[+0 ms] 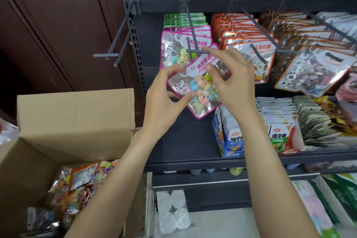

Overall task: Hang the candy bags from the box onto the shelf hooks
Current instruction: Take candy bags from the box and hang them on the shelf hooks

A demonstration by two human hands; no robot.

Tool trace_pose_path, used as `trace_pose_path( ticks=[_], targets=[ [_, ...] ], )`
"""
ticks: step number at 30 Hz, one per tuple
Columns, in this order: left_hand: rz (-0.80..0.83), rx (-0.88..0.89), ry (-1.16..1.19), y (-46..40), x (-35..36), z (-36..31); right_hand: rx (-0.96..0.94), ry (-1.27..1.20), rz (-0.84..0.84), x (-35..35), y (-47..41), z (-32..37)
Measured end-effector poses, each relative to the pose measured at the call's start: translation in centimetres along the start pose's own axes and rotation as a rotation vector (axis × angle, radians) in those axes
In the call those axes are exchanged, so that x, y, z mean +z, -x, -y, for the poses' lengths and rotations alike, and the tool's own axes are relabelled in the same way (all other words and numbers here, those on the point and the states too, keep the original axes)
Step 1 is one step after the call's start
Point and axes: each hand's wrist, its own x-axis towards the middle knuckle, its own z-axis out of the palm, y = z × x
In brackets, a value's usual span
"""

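- Both hands pinch one pink-edged candy bag (pixel 201 91): the right hand (pixel 231 81) has its grip clamped on the white header, the left hand (pixel 164 98) on the lower left edge.
- Bag is tilted, its top at the tip of a grey shelf hook (pixel 190 25).
- Behind it, matching bags hang on that hook.
- Right of the grip: orange-edged bags (pixel 249 44).
- Below left: an open cardboard box (pixel 75 118) holding more bags.

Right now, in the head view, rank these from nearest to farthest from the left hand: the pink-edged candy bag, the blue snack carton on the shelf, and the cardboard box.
1. Pink-edged candy bag: held in the left hand's fingers.
2. Blue snack carton: lower right, on the shelf.
3. Cardboard box: lower left; by its nearest flap, close to the carton, so this order is loose.
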Motion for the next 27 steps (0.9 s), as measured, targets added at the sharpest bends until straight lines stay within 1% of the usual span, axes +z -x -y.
trace_pose_path(
  ticks=[6, 12, 15, 17, 20, 23, 25, 27],
  targets=[
    [-0.004, 0.056, 0.003, -0.7, -0.4, -0.2, 0.027, -0.025, -0.047, 0.2, -0.3, 0.4],
    [0.019, 0.025, 0.041, -0.6, -0.4, 0.3, 0.039, 0.011, 0.003, 0.2, -0.3, 0.5],
    [0.023, 0.059, 0.051, -0.4, -0.8, 0.8, 0.068, -0.021, 0.000, 0.1, -0.2, 0.6],
    [0.009, 0.094, 0.014, -0.7, -0.9, 1.3, 0.057, -0.002, -0.030, 0.4, -0.3, 0.6],
    [-0.021, 0.128, -0.105, -1.8, -0.6, 2.2, -0.017, 0.129, -0.091, 1.4, -0.4, 0.1],
    [-0.086, 0.202, -0.279, -3.6, -0.1, 3.4, -0.080, 0.373, -0.094, 2.8, -0.5, -1.0],
    [-0.126, 0.238, -0.341, -4.9, 0.4, 4.6, -0.126, 0.471, -0.046, 3.9, -0.7, -1.7],
    [-0.152, 0.218, -0.343, -6.2, 0.8, 5.6, -0.144, 0.510, 0.037, 5.2, -0.8, -2.2]
  ],
)
